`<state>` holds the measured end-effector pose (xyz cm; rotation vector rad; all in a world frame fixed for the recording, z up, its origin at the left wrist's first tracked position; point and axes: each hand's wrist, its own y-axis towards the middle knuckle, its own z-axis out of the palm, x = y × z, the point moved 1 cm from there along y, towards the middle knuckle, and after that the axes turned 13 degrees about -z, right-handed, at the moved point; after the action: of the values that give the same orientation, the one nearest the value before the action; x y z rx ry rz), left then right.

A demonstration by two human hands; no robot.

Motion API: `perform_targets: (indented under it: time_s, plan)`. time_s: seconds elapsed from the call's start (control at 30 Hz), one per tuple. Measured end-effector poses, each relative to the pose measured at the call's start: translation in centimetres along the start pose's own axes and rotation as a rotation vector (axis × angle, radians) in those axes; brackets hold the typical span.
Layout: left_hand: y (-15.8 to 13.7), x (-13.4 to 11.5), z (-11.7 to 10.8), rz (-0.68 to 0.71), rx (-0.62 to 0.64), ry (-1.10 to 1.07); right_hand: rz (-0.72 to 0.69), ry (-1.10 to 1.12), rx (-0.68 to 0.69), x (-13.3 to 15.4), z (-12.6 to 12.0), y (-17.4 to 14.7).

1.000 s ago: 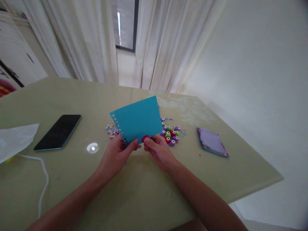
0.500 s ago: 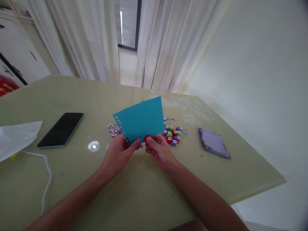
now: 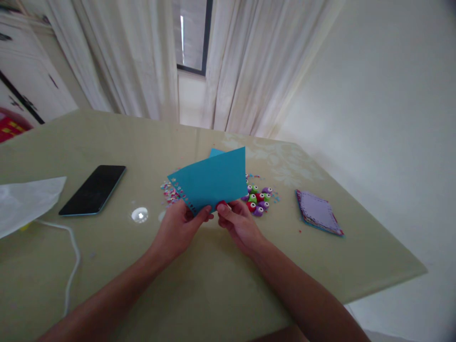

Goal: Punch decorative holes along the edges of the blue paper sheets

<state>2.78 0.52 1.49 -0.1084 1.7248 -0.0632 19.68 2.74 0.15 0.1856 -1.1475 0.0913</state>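
Note:
My left hand (image 3: 176, 228) pinches the lower left edge of a blue sheet of paper (image 3: 215, 175), held up tilted above the table. Small shaped holes run along the sheet's left edge. At its bottom edge, my right hand (image 3: 239, 224) is closed around a small red paper punch (image 3: 221, 205), with the thumb on its top; most of the punch is hidden by the fingers. Just beyond the right hand sits a cluster of purple, green and red punches (image 3: 259, 209). Punched paper bits (image 3: 169, 194) lie behind the sheet on the left.
Another blue sheet (image 3: 215, 152) peeks out behind the held one. To the right lies a stack of edge-punched sheets (image 3: 317, 211). On the left are a black phone (image 3: 93, 190), a white cable (image 3: 75, 256) and a white sheet (image 3: 28, 202). Curtains (image 3: 124, 57) hang beyond the table.
The blue sheet has tipped slightly flatter, so more of the other blue sheet shows behind it. Both hands keep their grip, and the whole view has shifted a little.

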Motion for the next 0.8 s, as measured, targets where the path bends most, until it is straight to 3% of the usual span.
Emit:
perform_targets:
  time_s: [0.3, 0.37, 0.57, 0.67, 0.8]
  plan:
    - [0.3, 0.1, -0.7, -0.069, -0.090, -0.072, -0.082, -0.065, 0.026, 0.5, -0.7, 0.7]
    - [0.4, 0.2, -1.1, -0.099, -0.118, -0.075, -0.147, -0.218, 0.046, 1.0, -1.2, 1.1]
    - [0.6, 0.1, -1.5, -0.126, -0.174, -0.162, -0.311, -0.994, 0.324, 0.6, -1.7, 0.8]
    - [0.7, 0.1, -1.6, -0.134, -0.201, -0.179, -0.368, -1.090, 0.384, -0.4, -1.2, 0.3]
    - [1.0, 0.2, -2.1, -0.136, -0.261, -0.180, -0.380, -1.024, 0.382, -0.5, -1.3, 0.5]
